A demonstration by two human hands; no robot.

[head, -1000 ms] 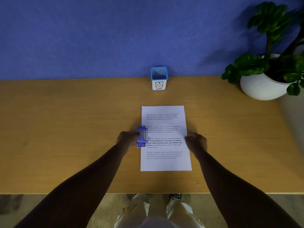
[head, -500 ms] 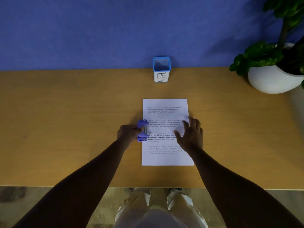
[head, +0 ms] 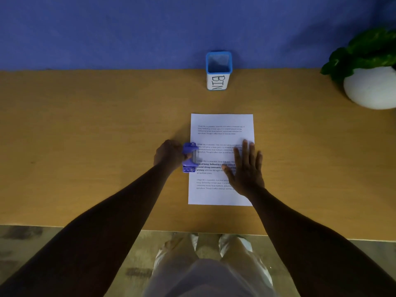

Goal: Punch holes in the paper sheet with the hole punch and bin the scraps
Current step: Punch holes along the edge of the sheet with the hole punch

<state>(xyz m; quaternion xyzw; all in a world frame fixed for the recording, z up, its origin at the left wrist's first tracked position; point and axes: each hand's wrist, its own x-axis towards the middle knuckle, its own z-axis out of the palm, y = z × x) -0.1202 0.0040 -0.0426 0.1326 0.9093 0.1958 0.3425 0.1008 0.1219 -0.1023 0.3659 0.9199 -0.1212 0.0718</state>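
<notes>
Head view: left hand point(head: 169, 156) grips hole punch point(head: 189, 157); right hand point(head: 246, 168) (flat) presses paper sheet point(head: 221, 123).

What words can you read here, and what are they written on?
"BIN": handwritten sideways on the white side of the blue-rimmed bin.
"Village life is a peaceful...": opens paragraphs on the paper sheet; the rest is too small and blurred.
"Defined by a", "around strong community", "primary": bold bits on the same sheet, partly covered by the right hand.
Hole punch: no writing visible.
</notes>
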